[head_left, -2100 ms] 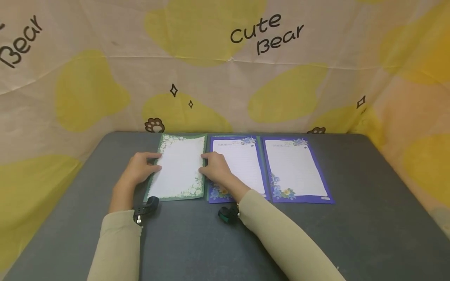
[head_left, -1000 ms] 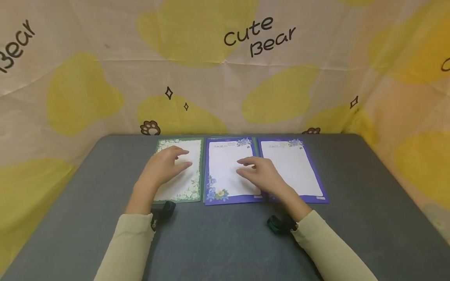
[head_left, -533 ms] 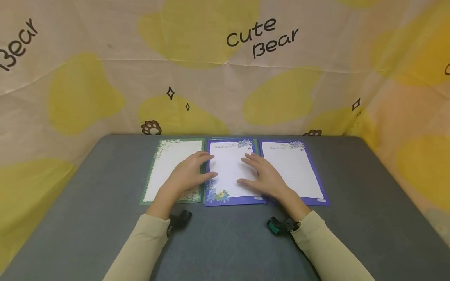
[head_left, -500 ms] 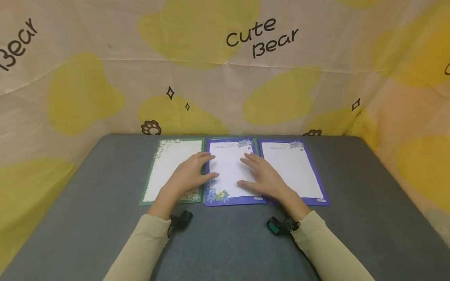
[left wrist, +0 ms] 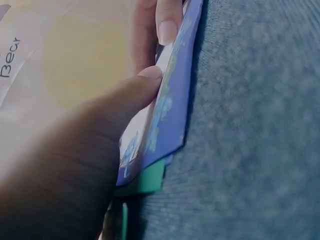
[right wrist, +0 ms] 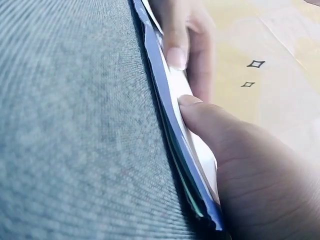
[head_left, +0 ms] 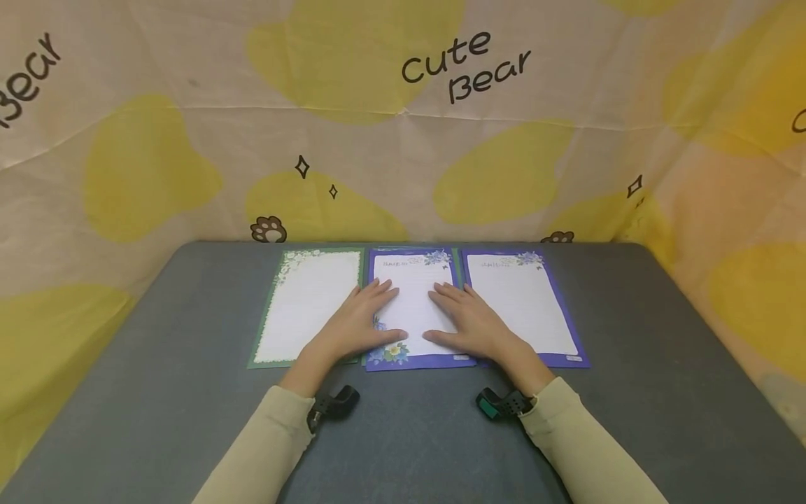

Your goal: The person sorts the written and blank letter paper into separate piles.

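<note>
Three stacks of patterned letter paper lie side by side on the grey table. My left hand (head_left: 359,323) and my right hand (head_left: 475,325) rest flat, fingers spread, on the middle blue-bordered letter paper (head_left: 409,294). Both thumbs point toward each other near its lower half. Green-edged sheets show beneath it in the left wrist view. Partly under my left hand lies the green-bordered letter paper (head_left: 308,301). Another blue-bordered letter paper (head_left: 535,301) lies to the right, its left part covered by my right hand.
The grey table (head_left: 403,448) reaches up to a patterned cloth (head_left: 378,175) hanging behind it and at both sides. A black wrist strap (head_left: 336,404) sits on the left wrist, and a black strap with a green patch (head_left: 497,404) on the right.
Both hands first held the green-bordered paper's side edges, then let go. They moved right over the middle blue-bordered paper, spread their fingers and came down onto it.
</note>
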{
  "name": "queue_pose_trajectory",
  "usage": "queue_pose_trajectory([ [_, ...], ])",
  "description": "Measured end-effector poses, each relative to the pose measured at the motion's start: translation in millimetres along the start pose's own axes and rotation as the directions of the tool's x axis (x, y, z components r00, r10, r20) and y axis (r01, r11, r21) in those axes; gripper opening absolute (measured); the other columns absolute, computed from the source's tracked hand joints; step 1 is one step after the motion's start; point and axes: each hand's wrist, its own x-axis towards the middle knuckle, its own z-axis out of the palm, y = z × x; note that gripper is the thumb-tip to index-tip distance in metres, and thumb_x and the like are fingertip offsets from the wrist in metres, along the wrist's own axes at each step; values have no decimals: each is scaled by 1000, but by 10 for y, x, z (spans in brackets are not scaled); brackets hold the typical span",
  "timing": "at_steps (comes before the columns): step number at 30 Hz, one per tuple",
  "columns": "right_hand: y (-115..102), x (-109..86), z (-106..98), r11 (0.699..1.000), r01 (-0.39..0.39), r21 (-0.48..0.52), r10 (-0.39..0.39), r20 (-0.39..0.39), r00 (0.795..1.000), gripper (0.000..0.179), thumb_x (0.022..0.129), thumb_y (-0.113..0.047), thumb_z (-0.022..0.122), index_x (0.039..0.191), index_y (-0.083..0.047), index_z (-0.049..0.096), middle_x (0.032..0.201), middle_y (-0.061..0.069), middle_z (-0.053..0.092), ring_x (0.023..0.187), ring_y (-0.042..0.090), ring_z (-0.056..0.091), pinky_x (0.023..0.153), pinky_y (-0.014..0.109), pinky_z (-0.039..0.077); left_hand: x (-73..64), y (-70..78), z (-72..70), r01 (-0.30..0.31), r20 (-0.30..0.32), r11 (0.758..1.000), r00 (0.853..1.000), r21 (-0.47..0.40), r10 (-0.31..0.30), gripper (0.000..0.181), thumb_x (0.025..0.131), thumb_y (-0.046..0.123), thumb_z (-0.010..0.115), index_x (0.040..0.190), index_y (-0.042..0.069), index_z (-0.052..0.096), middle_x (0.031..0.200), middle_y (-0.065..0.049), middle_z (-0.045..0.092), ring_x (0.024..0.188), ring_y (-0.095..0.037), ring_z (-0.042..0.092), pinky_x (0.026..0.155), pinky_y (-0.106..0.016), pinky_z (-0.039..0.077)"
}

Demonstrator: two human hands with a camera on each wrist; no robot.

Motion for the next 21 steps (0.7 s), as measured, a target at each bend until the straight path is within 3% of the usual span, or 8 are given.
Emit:
queue_pose_trajectory([
  [15,-19,11,8,999,-39,14,39,-50,998,79,91,-59,66,150,-9,49,156,12,48,148,32,42,126,56,22,-3,-11,31,-31,-75,999,997,-17,30,80,85,59,73,148,13,53,159,-9,45,152,-34,35,126,-58,21],
  [21,6,10,8,995,-91,35,93,-67,993,78,92,-59,64,152,-12,48,162,13,40,153,35,32,126,56,21,5,-11,40,-28,-92,999,995,-20,27,77,84,59,74,146,15,56,157,-8,48,150,-34,39,125,-57,23],
])
